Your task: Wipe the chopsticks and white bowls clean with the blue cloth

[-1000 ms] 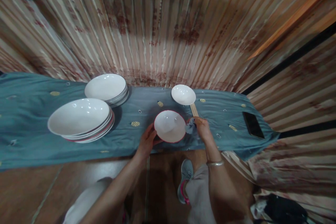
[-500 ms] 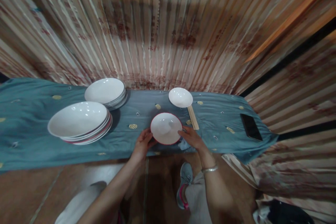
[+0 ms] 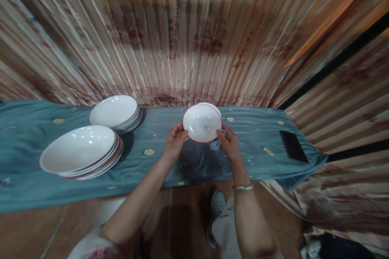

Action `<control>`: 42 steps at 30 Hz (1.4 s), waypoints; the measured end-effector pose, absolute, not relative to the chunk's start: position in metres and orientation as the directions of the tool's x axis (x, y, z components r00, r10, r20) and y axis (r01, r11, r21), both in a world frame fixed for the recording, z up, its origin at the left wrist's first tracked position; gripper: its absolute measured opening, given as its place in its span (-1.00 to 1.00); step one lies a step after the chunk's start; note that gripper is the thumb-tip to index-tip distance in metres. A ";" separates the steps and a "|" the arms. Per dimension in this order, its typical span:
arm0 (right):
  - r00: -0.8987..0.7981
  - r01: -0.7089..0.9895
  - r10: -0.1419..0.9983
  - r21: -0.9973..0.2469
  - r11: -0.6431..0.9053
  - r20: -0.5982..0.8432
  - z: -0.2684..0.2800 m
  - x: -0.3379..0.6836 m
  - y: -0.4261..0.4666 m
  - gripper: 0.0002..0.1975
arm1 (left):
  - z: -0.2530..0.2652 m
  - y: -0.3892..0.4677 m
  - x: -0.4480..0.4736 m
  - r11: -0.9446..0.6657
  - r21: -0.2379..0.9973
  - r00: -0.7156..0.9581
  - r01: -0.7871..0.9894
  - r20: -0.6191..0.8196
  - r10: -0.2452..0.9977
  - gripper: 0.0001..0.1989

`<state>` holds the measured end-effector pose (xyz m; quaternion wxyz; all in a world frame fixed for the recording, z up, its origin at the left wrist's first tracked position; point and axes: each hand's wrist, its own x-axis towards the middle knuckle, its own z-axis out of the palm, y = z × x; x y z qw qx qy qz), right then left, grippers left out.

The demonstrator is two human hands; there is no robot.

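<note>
While both hands held it, the small white bowl with a red rim (image 3: 202, 122) hung in the air above the blue cloth (image 3: 170, 158) that covered the desk, just in front of another small white bowl (image 3: 212, 106) of which only the far edge showed behind it; the left hand (image 3: 175, 141) closed its grip on the bowl's left edge, and the right hand (image 3: 229, 145) closed on the right edge, with a bit of grey cloth (image 3: 216, 144) bunched under its fingers; by my judgement the bowl was in the middle of being carried and was not yet set down anywhere; to the left two stacks stood on the cloth, a nearer stack of large white plates (image 3: 79, 153) and a farther stack of white plates (image 3: 114, 112), well apart from the hands; a dark phone (image 3: 293, 146) lay near the right end of the cloth.
</note>
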<state>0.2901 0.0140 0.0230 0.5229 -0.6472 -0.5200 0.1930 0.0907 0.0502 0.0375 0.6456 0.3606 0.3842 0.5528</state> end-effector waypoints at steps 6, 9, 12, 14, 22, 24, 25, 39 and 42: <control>0.552 0.143 0.811 -0.980 0.134 0.192 0.020 0.296 0.030 -0.53 | 0.044 0.110 0.123 0.072 0.941 0.167 -0.331 -0.017 0.986 -0.62; 0.592 -0.144 0.806 -0.981 0.126 0.016 0.017 0.293 0.038 -0.51 | 0.039 0.133 0.136 0.073 0.966 0.188 -0.248 -0.026 0.982 -0.64; 0.590 -0.301 0.804 -0.944 0.134 -0.074 0.016 0.293 0.045 -0.54 | 0.031 0.151 0.145 0.048 0.990 0.164 -0.132 -0.026 0.986 -0.66; 0.586 -0.324 0.805 -0.936 0.136 -0.086 0.015 0.294 0.050 -0.56 | 0.026 0.160 0.148 -0.022 0.999 0.154 -0.042 0.028 0.988 -0.67; 0.609 -0.188 0.793 -0.976 0.105 -0.032 0.000 0.300 0.058 -0.56 | 0.010 0.176 0.140 -0.252 0.898 0.219 0.361 0.181 0.959 -0.64; 0.601 -0.095 0.800 -0.993 0.076 0.004 -0.002 0.302 0.057 -0.59 | 0.008 0.178 0.137 -0.299 0.847 0.231 0.440 0.215 0.949 -0.63; 0.594 -0.045 0.804 -0.997 0.063 0.024 -0.003 0.303 0.057 -0.60 | 0.007 0.179 0.135 -0.321 0.821 0.243 0.471 0.229 0.943 -0.63; 0.559 0.411 0.812 -0.907 -0.093 0.170 0.007 0.296 0.050 -0.63 | -0.007 0.174 0.137 -0.305 0.721 0.196 0.622 0.234 0.952 -0.63; 0.540 0.486 0.818 -0.867 -0.111 0.198 0.011 0.293 0.049 -0.64 | -0.007 0.173 0.137 -0.304 0.727 0.205 0.616 0.225 0.953 -0.61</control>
